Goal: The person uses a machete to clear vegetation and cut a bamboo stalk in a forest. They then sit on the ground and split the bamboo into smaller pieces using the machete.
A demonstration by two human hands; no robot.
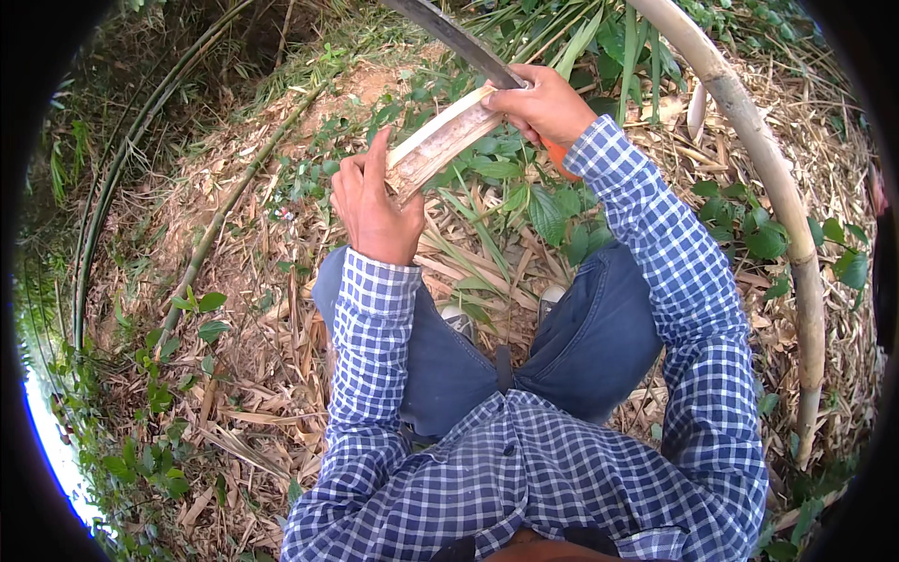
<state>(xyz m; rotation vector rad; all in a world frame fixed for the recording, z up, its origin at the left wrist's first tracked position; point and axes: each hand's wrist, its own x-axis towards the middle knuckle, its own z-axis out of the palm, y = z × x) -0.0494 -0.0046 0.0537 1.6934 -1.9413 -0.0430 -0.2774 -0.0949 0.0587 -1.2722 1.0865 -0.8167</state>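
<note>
In front of my knees I hold a split length of bamboo (444,142), its pale hollow inner side facing up. My left hand (376,204) grips its lower left end, with the index finger stretched along the edge. At the other end, my right hand (545,105) is closed round the orange handle (559,161) of a machete, and its thumb and fingers also meet the bamboo's tip. The machete's dark blade (459,39) points up and left, out of the picture. Part of the handle is hidden by my palm.
A thick bamboo pole (760,140) curves down the right side. On the left, a thinner stem (225,208) leans over dry leaf litter (262,375), beside long green stalks (117,178). Leafy plants (548,211) grow below the bamboo piece, near my bent knees.
</note>
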